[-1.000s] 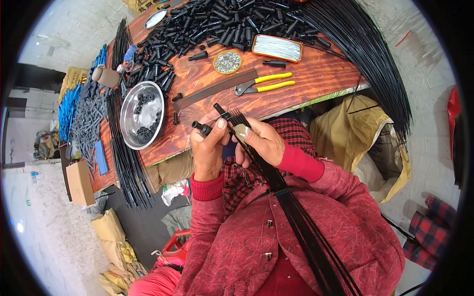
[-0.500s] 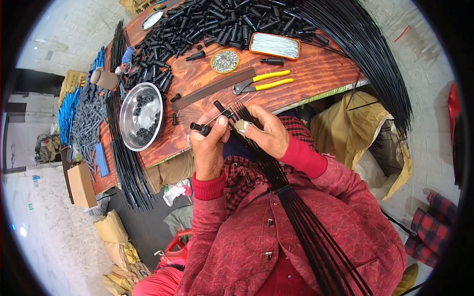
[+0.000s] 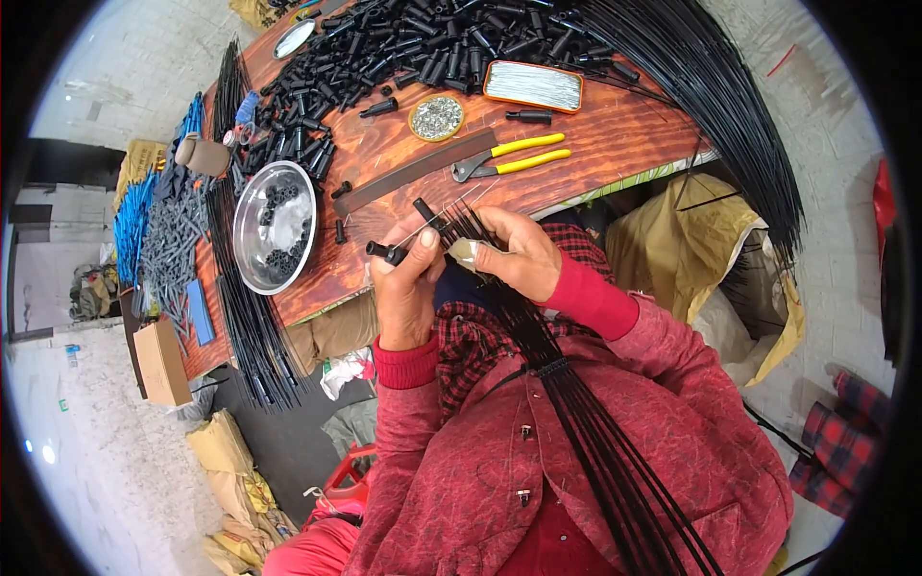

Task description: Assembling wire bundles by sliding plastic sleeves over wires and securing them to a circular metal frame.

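My left hand (image 3: 407,293) is closed, thumb on top, around black plastic tubular fittings. A flanged fitting (image 3: 386,252) sticks out to its left, and a narrower black tube (image 3: 425,210) points up beyond the thumb. A thin metal wire runs past that thumb. Beside it, my right hand (image 3: 526,257) pinches the upper ends of thin black rods (image 3: 528,331), its thumb wearing a tan cover (image 3: 465,252). The rods run down across my red jacket, gathered at a dark band (image 3: 547,369), and fan out below it. The fingertips under the rods are hidden.
Yellow-handled pliers (image 3: 523,154) and a dark flat bar (image 3: 413,173) lie on the wooden table (image 3: 615,144). Around them are a dish of metal bits (image 3: 437,117), a tray of wires (image 3: 533,86), a clear bowl (image 3: 240,230) and piled black fittings (image 3: 384,43). Rod bundles hang over the edges.
My hands stay together at the rod ends, with only a slight shift. The right thumb and its tan cover have moved a little to the left and down.
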